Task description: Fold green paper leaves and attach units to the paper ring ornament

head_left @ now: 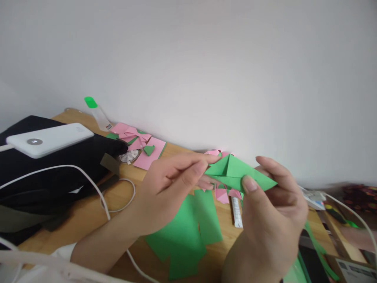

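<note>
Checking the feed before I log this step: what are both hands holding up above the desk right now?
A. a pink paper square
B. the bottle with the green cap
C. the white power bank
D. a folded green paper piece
D: the left hand and the right hand pinch a folded green paper piece between them, while pink folded papers lie on the wooden desk.
</note>
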Motion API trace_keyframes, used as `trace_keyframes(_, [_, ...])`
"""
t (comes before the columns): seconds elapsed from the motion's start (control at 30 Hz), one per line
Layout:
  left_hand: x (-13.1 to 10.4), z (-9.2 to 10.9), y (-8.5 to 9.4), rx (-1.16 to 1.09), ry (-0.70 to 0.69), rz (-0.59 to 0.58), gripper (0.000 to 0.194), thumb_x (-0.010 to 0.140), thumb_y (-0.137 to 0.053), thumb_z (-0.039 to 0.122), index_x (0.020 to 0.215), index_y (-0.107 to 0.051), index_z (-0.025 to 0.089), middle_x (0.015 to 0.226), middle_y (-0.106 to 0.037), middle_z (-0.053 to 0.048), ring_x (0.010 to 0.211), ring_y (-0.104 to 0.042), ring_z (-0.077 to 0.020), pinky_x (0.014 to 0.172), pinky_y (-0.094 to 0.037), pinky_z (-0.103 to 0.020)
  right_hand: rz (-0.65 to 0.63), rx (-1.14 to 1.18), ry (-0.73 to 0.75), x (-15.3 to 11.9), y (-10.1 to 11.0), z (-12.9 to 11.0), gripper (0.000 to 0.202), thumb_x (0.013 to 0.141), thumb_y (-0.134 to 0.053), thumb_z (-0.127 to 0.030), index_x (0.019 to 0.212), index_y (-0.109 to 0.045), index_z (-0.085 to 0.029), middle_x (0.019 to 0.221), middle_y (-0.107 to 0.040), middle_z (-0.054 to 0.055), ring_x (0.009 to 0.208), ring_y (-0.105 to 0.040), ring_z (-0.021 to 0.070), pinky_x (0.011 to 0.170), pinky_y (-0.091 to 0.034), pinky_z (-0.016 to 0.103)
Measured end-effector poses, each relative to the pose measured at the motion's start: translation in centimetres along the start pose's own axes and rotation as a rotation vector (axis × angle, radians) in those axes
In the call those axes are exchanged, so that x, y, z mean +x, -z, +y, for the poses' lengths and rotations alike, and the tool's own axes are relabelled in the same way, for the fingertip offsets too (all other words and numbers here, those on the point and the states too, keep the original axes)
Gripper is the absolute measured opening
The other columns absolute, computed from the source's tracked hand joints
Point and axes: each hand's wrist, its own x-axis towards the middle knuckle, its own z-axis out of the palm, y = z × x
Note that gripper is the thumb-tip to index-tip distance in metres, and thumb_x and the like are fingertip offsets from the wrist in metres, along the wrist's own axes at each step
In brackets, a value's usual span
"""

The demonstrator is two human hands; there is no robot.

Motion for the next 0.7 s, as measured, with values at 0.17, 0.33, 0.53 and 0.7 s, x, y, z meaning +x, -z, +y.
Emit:
trace_keyframes(0.17, [0.5, 0.1, 0.1, -0.034, 0.057, -0.106, 0.011, 0.084, -0.070, 0.029, 0.089, -0.077, 0.022, 0.078, -0.079, -0.003, 0.072, -0.076, -0.0203, 0.063, -0.061, -0.026, -0.034, 0.027, -0.012, 0.1, 0.2, 0.2, 0.034, 0.070, -0.083, -0.024, 0.102, -0.076, -0.031, 0.086, -0.068, 0.000, 0.071, -0.063, 0.0129, 0.044, -0.045, 0.018])
trace_keyframes(0.33, [0.7, 0.3, -0.1, 0.006, 0.091, -0.092, 0.013, 0.085, -0.067, 0.025, 0.078, -0.076, 0.019, 0.072, -0.079, -0.004, 0.065, -0.075, -0.0189, 0.059, -0.061, -0.024, -0.054, 0.014, 0.027, 0.0, 0.4, 0.4, 0.034, 0.071, -0.082, -0.023, 0.104, -0.074, -0.030, 0.086, -0.068, 0.001, 0.069, -0.063, 0.0129, 0.042, -0.044, 0.019])
trace_keyframes(0.53, [0.7, 0.1, -0.5, -0.102, 0.143, -0.093, 0.016, 0.086, -0.065, 0.025, 0.074, -0.072, 0.018, 0.074, -0.079, -0.003, 0.068, -0.076, -0.0186, 0.058, -0.062, -0.023, 0.037, -0.028, 0.108, -0.7, 0.3, 0.4, 0.042, 0.071, -0.082, -0.018, 0.110, -0.071, -0.027, 0.099, -0.070, 0.002, 0.085, -0.065, 0.0159, 0.056, -0.049, 0.022])
trace_keyframes(0.7, [0.2, 0.0, -0.8, -0.086, 0.087, -0.018, 0.014, 0.086, -0.066, 0.025, 0.076, -0.072, 0.019, 0.071, -0.078, -0.001, 0.062, -0.075, -0.0167, 0.059, -0.062, -0.024, 0.066, -0.025, 0.265, -1.1, -0.2, 0.1, 0.043, 0.068, -0.081, -0.008, 0.107, -0.072, -0.026, 0.092, -0.071, 0.000, 0.077, -0.065, 0.0129, 0.068, -0.053, 0.025])
